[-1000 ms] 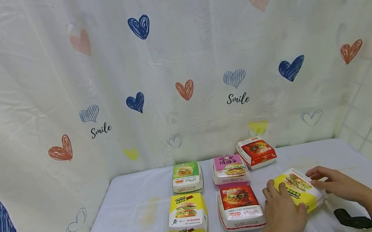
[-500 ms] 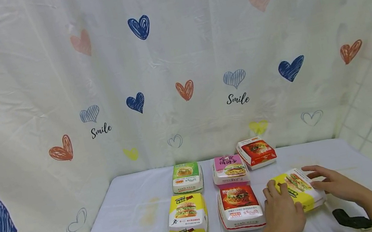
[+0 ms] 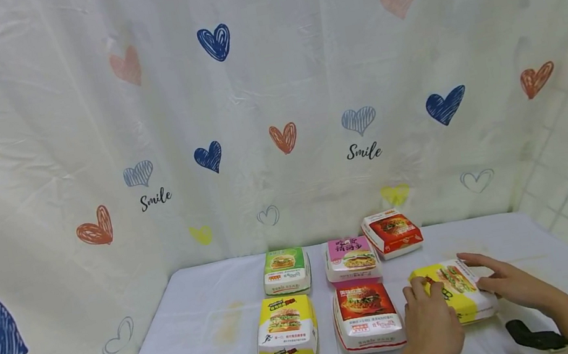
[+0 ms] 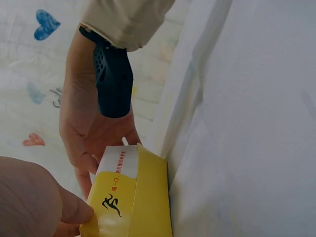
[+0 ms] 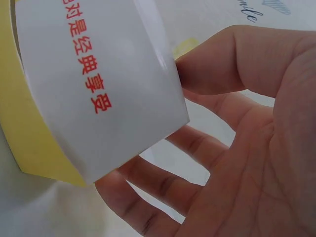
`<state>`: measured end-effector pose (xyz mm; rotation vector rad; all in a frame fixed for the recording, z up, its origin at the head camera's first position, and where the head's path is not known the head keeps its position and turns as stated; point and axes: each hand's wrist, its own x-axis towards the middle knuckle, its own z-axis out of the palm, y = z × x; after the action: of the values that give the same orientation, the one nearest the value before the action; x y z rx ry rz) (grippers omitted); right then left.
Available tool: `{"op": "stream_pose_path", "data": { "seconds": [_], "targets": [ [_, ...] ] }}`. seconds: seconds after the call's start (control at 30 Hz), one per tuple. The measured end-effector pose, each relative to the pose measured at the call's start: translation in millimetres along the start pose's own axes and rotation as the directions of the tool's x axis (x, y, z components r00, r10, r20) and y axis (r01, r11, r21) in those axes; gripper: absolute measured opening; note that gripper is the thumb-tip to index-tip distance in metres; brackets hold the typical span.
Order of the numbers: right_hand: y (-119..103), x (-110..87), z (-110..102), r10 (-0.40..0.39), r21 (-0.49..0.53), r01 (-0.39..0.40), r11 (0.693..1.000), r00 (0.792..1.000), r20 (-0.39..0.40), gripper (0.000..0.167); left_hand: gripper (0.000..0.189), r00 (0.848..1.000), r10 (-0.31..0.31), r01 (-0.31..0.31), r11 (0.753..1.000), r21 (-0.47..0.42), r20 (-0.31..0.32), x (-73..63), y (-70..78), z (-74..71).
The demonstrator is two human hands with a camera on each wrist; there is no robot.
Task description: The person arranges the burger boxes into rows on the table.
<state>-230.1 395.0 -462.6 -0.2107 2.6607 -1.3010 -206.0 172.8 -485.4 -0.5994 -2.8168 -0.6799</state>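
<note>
A yellow-and-white burger box (image 3: 458, 292) sits at the right of the table, between both hands. My left hand (image 3: 430, 328) grips its left side, the thumb over the front left corner. In the left wrist view, the left thumb (image 4: 71, 205) presses on the box's printed side. My right hand (image 3: 512, 279) holds the right side, thumb on the near part and fingers reaching behind. The right wrist view shows the thumb (image 5: 212, 69) against the white side, with the fingertips along the lower edge. A red-and-white burger box (image 3: 366, 316) stands just left of my left hand.
Left of it is another yellow burger box (image 3: 285, 330). Behind them are a green box (image 3: 286, 270) and a pink box (image 3: 351, 258). A second red box (image 3: 392, 233) lies skewed near the back edge. A heart-printed curtain (image 3: 270, 91) hangs behind the table (image 3: 188, 343).
Between my hands the yellow-and-white burger box has turned clockwise and shifted slightly left, so its edges lie squarer to the table. Both hands move slightly with it; the other boxes stay put.
</note>
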Motion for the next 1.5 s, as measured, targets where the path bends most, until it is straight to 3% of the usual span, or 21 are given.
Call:
{"op": "stream_pose_path", "data": {
  "seconds": [0.47,0.87,1.1,1.27,1.5],
  "targets": [
    [4.6,-0.9,1.8,0.001,0.034,-0.001,0.999,1.000,0.006,0.062,0.035,1.000,-0.018,0.017,0.998,-0.059,-0.020,-2.2,2.9,-2.7],
    [-4.0,1.9,2.3,0.073,0.023,-0.073,0.997,0.997,-0.004,0.066,0.042,0.988,-0.126,0.133,0.988,-0.082,0.091,1.0,6.6,-5.7],
    [-7.0,0.1,-1.1,0.071,-0.007,-0.071,0.997,0.997,-0.001,0.066,0.052,0.985,-0.130,0.137,0.989,-0.050,0.112,3.0,5.9,-5.2],
    [-5.6,-1.7,-2.2,0.059,-0.026,-0.059,0.998,0.998,-0.006,0.066,0.045,0.984,-0.131,0.140,0.988,-0.067,0.122,3.1,5.0,-4.2],
    [-3.5,-0.7,-3.8,0.069,-0.054,-0.070,0.996,0.997,-0.021,0.067,0.039,0.991,-0.102,0.109,0.990,-0.090,0.082,0.7,3.1,-4.0]
  ]
}}
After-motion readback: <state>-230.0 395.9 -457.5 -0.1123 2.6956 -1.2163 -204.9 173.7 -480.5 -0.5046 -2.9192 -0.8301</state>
